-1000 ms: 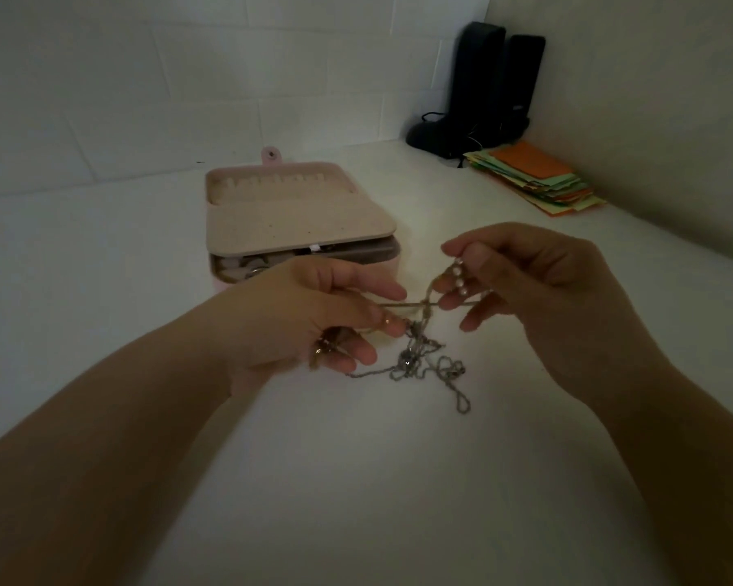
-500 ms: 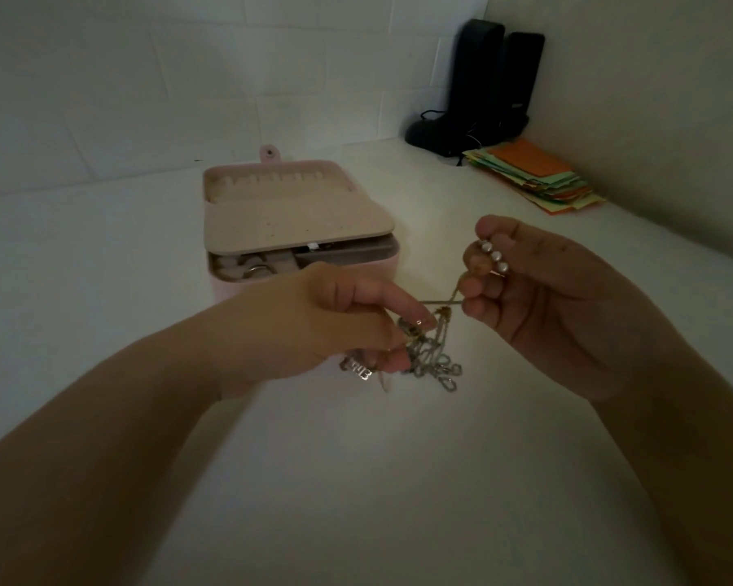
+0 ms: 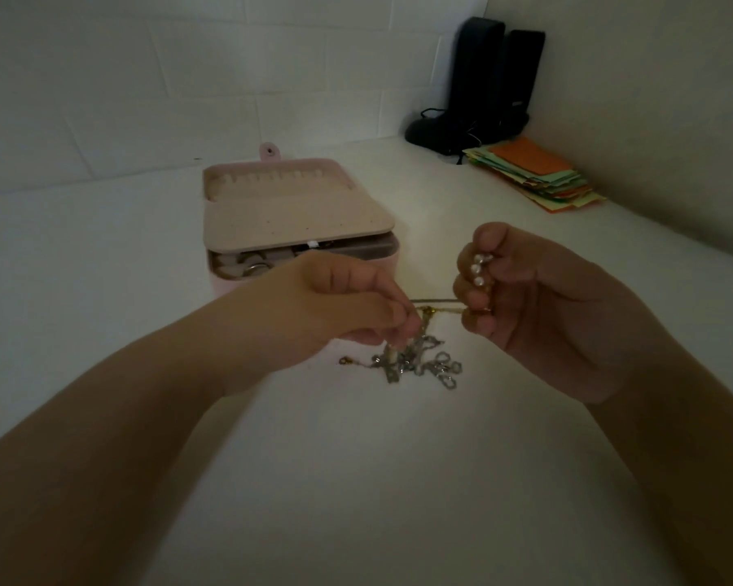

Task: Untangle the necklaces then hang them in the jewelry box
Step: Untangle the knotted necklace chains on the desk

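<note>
- The step in hand is judged to be the untangling: a short stretch of chain [image 3: 434,301] is drawn taut between the two hands, while the knotted necklaces [image 3: 415,363] lie bunched on the white table [image 3: 356,480] below and between them.
- The work is best done with a gentle, even pull; a hard tug would probably tighten the knot, so the bunch should be loosened and single loops eased out one at a time.
- The strand with the pearl beads [image 3: 479,270] could be followed back into the bunch, since it is the easiest to tell from the silver links in this dim light.
- The left hand [image 3: 348,306] is closed, its fingertips curled downward and pinching chain at the top of the bunch; which strand is pinched cannot be told.
- The right hand [image 3: 538,298] is closed too, fingers curled toward the palm around the beaded end, with the beads showing between the fingertips.
- The jewelry box [image 3: 297,217] is placed at about 11 o'clock from the bunch, near but apart, lid open; no necklace is seen hanging in it, though small items lie in its lower tray.
- A stack of coloured papers [image 3: 534,175] and two dark speakers [image 3: 487,82] are found at about 1 o'clock, well apart.
</note>
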Motion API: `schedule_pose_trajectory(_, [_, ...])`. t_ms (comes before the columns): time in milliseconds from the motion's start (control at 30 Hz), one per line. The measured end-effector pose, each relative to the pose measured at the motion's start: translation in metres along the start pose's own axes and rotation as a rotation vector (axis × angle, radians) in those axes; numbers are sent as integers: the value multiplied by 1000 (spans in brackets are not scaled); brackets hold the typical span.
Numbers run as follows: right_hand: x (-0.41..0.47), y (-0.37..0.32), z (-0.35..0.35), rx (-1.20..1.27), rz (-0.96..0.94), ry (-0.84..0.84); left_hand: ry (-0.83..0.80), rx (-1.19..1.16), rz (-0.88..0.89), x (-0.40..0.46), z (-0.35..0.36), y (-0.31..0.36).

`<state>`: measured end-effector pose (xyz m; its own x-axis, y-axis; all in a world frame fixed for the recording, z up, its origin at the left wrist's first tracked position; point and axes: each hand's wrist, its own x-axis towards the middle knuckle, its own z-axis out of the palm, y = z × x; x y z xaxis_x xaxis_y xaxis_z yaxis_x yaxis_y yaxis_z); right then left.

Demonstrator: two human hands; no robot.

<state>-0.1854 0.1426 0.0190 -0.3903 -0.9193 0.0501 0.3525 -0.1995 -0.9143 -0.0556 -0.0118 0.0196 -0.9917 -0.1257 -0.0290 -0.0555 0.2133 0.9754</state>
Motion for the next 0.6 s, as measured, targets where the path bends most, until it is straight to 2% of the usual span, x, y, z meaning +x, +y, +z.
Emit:
schedule_pose_trajectory(133, [-2,1,4,-138,30,26,-55,-56,-18,-2,2,2])
schedule_pose_trajectory(300, [-3,8,9,-635,93,15,4,44,-78,-1,4,2])
schedule_pose_trajectory(433, [-3,8,8,-719,117,-13,73,81,-115,0,3,0])
schedule_pose_trajectory(600, [-1,7,8,-736,-24,24,69,1,-179,0,3,-1])
